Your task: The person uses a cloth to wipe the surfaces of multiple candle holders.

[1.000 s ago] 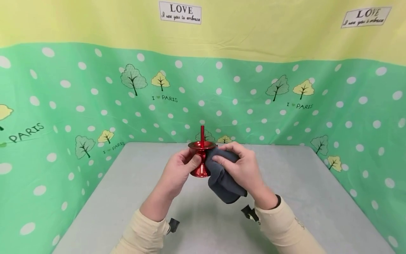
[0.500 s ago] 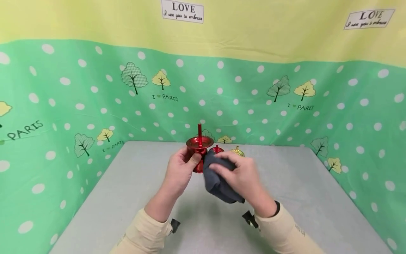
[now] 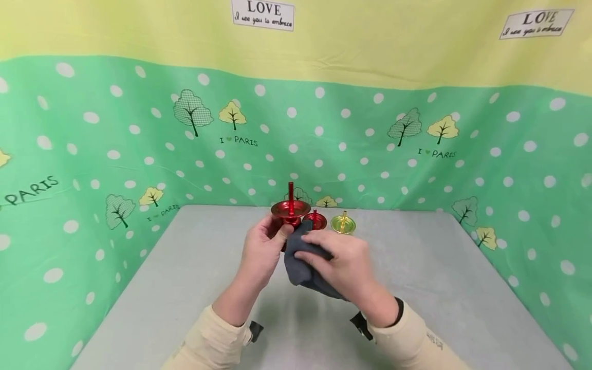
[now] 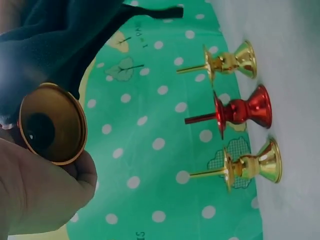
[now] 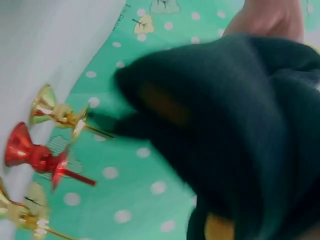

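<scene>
A shiny red candlestick (image 3: 291, 208) with a dish-shaped top and an upright rod is held above the table. My left hand (image 3: 260, 252) grips its stem, thumb in front. In the left wrist view, the candlestick's hollow underside (image 4: 67, 125) shows gold-coloured. A dark grey cloth (image 3: 302, 264) is pinched by my right hand (image 3: 347, 262) between thumb and fingers. It lies against the candlestick's lower part and covers most of the base in the head view. Blurred dark cloth (image 5: 220, 115) fills much of the right wrist view.
Behind the hands, another red candlestick (image 3: 316, 221) and a gold candlestick (image 3: 343, 224) stand upright on the grey table (image 3: 194, 267). The left wrist view also shows a second gold candlestick (image 4: 250, 166) in their row. A green dotted curtain (image 3: 259, 133) hangs around the table.
My right hand and the cloth have moved left and slightly down, over the candlestick's base. The held candlestick has shifted slightly left, and the standing red and gold ones have come into sight.
</scene>
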`<state>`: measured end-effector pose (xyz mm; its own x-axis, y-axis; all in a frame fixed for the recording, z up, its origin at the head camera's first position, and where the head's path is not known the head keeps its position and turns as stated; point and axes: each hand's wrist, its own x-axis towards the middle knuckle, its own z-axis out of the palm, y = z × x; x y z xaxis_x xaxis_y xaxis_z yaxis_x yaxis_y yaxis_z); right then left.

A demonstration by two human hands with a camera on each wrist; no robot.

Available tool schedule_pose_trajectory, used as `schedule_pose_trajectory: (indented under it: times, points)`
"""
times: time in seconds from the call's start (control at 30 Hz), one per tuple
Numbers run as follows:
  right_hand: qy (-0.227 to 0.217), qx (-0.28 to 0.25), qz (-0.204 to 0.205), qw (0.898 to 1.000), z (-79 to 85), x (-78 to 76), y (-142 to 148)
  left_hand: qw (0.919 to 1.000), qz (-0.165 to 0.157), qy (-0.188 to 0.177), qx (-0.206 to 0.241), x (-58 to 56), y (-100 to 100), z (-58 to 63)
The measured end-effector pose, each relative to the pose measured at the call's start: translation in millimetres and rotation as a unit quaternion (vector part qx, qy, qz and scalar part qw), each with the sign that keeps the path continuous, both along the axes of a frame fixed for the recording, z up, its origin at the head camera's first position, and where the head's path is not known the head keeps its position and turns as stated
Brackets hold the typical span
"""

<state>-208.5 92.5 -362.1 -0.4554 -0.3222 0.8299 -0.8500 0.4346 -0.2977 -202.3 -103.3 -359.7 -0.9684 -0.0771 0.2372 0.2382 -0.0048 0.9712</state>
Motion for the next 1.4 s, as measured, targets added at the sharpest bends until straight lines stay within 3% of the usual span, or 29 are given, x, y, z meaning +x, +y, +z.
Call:
schedule_pose_trajectory:
  times: [0.07,0.17,0.23,0.37,0.47,0.57,0.67,0.8,0.9,0.97,1.03,1.13,1.17,1.23,1.27,1.33,1.4]
  points:
    - [-0.059,-0.032,0.001,0.998,0.1,-5.4,2,0.9998,-0.01,-0.003,0.017,1.1,-1,1.4]
    - [-0.153,-0.073,0.001,0.986,-2.8,-12.8,10,0.9973,-0.045,-0.015,0.055,1.5,-3,1.2]
    - [-0.154,-0.069,0.012,0.986,-6.0,-14.2,14,0.9923,-0.076,-0.028,0.095,0.2,-3,0.9]
    - [-0.035,-0.031,0.053,0.998,-11.9,-13.6,12,0.9831,-0.109,-0.037,0.142,-1.0,-3,3.3]
    - [0.096,-0.006,0.031,0.995,-14.1,-14.0,6,0.9893,-0.08,-0.029,0.119,-2.7,-2,5.5]
    - [0.205,0.01,-0.024,0.979,-13.3,-11.3,0,0.9941,-0.031,-0.028,0.1,-5.4,1,6.5]
    - [0.294,0.02,-0.063,0.954,-9.6,-7.3,-7,0.9963,-0.003,-0.036,0.078,-6.5,0,9.2]
    - [0.376,0.024,-0.08,0.923,-3.4,-4.6,-14,0.9961,-0.044,-0.063,0.044,-7.8,-7,13.1]
    - [0.396,0.021,-0.068,0.915,-1.9,-4.7,-16,0.9907,-0.088,-0.087,0.056,-9.1,-13,13.0]
    - [0.377,0.018,-0.046,0.925,-4.0,-5.9,-14,0.9861,-0.11,-0.093,0.083,-10.0,-16,11.7]
    - [0.327,0.014,-0.02,0.945,-6.9,-8.2,-10,0.9829,-0.12,-0.089,0.107,-9.9,-17,10.1]
    - [0.172,-0.003,0.033,0.984,-11.6,-13.6,-2,0.9827,-0.127,-0.061,0.12,-9.9,-18,8.1]
    - [0.114,-0.011,0.047,0.992,-12.5,-15.0,1,0.9843,-0.126,-0.049,0.113,-9.7,-18,7.2]
    - [0.015,-0.029,0.064,0.997,-13.8,-16.1,4,0.989,-0.116,-0.029,0.086,-9.5,-17,5.7]
    - [-0.011,-0.032,0.068,0.997,-14.3,-15.7,5,0.9913,-0.11,-0.022,0.069,-9.3,-17,4.8]
    - [-0.011,-0.026,0.064,0.998,-14.2,-12.7,4,0.9947,-0.098,-0.01,0.03,-8.3,-15,3.4]
    - [0.024,-0.017,0.055,0.998,-13.5,-10.4,2,0.9957,-0.092,0.0,0.005,-6.9,-14,3.0]
